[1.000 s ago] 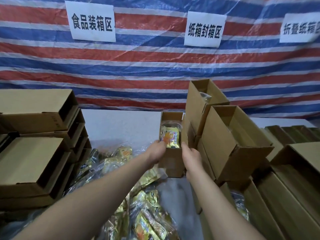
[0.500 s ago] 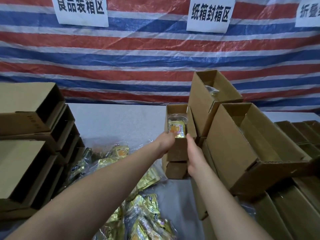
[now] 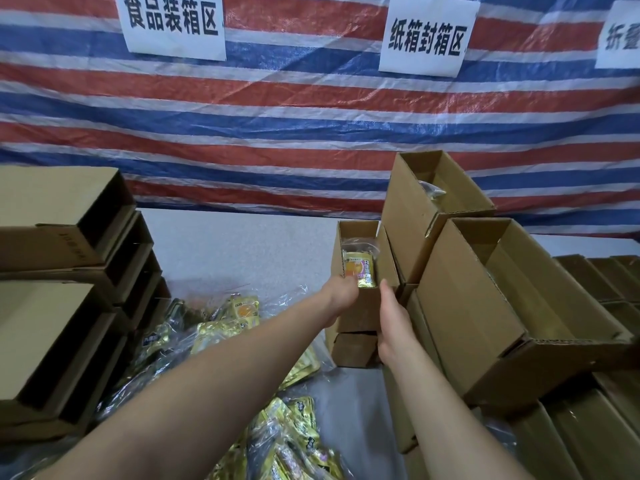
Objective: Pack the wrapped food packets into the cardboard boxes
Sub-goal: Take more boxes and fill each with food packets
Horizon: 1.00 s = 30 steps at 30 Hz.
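A person's two bare hands steady a small open-topped brown cardboard box (image 3: 360,306) that sits on top of another small brown cardboard box (image 3: 351,348) on a pale grey table (image 3: 235,247). The left hand (image 3: 341,292) grips the box's near left corner, its fingers curled out of sight over the rim, while the right hand (image 3: 393,317) presses against the near right side with the thumb up along the edge; how its other fingers lie cannot be told. Inside the held box stands a yellow-and-gold wrapped food packet (image 3: 359,270) in clear plastic, upright against the near wall. Just to the right, a tilted open brown carton (image 3: 412,216) leans on a larger open brown carton (image 3: 474,306), the tilted one showing a bit of clear wrapping within. More long brown cardboard boxes (image 3: 595,438) lie along the right edge. At left rises a stack of open-sided brown cardboard boxes (image 3: 59,271). Between the stack and the arms lies a loose heap of gold foil food packets (image 3: 214,334) in crinkled clear plastic. Behind hangs a red, white and blue striped tarpaulin (image 3: 294,126) bearing white paper signs with black Chinese characters (image 3: 173,26).
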### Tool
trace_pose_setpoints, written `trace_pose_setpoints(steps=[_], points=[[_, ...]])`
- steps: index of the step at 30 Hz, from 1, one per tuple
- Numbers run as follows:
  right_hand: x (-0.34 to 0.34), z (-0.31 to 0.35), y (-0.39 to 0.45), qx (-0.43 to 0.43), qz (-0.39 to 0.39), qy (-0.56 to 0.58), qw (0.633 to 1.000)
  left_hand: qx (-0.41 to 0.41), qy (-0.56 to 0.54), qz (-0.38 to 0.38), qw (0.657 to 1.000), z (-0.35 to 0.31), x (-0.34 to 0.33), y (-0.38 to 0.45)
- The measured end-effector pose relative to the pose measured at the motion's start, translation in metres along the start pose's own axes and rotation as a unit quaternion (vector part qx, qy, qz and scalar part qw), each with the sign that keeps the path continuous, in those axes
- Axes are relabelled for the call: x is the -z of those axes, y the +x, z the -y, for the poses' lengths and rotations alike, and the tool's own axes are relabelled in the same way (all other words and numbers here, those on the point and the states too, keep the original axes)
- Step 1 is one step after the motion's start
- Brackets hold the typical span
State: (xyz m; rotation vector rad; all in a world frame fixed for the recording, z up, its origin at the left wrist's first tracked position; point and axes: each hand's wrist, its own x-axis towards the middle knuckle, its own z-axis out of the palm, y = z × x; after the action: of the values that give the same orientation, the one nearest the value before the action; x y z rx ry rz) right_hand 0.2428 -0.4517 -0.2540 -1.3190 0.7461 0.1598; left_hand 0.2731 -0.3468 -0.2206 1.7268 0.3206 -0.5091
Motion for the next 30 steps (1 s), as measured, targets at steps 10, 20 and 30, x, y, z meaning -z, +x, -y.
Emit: trace_pose_setpoints(steps=[10, 20, 30], points=[[0.001, -0.01, -0.005, 0.004, -0.007, -0.016, 1.0, -0.026, 0.047, 0.014, 0.998, 0.006, 0.005, -0.009], [0.01, -0.008, -0.011, -0.003, -0.009, -0.02, 1.0, -0.04, 0.024, 0.01, 0.999, 0.007, 0.012, -0.024], [-0.006, -0.027, -0.058, -0.013, 0.001, -0.032, 0.999, -0.026, 0.028, -0.018, 0.999, 0.034, 0.047, -0.066]])
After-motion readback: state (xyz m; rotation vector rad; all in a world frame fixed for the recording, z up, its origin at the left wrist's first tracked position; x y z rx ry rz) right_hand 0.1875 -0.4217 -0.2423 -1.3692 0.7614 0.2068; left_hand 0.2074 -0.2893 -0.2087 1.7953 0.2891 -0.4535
